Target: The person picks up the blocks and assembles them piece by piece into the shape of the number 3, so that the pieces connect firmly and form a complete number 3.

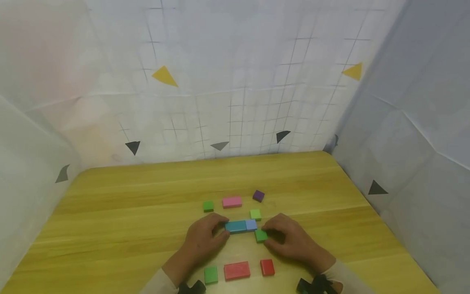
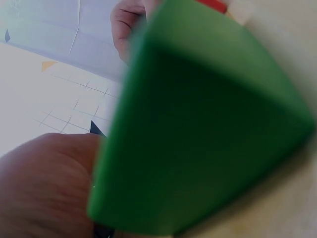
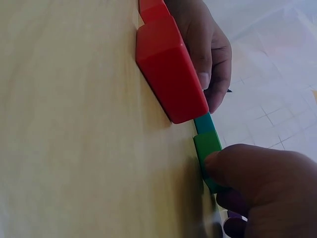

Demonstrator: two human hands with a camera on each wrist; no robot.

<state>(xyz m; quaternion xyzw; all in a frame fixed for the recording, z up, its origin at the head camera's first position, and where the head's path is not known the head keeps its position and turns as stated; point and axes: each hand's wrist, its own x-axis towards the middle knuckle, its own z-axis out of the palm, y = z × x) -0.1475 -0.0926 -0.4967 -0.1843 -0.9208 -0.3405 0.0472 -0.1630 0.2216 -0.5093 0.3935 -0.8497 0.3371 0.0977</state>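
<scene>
With its thumb and index finger, my left hand [image 1: 205, 234] pinches the left end of a long teal block [image 1: 236, 226]. A short light-blue block [image 1: 251, 225] sits against the teal block's right end. My right hand [image 1: 290, 237] pinches a small green block [image 1: 261, 235] just below and right of the light-blue one; in the right wrist view the thumb lies on this green block [image 3: 208, 153]. Behind the light-blue block is a lime-green block [image 1: 255, 214]. The left wrist view is mostly filled by another green block [image 2: 208, 139], which hides much of the left hand.
Behind the hands lie a green block [image 1: 208, 206], a pink block [image 1: 232, 202] and a purple block [image 1: 258, 196]. Nearer me are a green block [image 1: 211, 275], a long red block [image 1: 236, 270] and a short red block [image 1: 267, 267]. Patterned white sheets surround the wooden table [image 1: 128, 204].
</scene>
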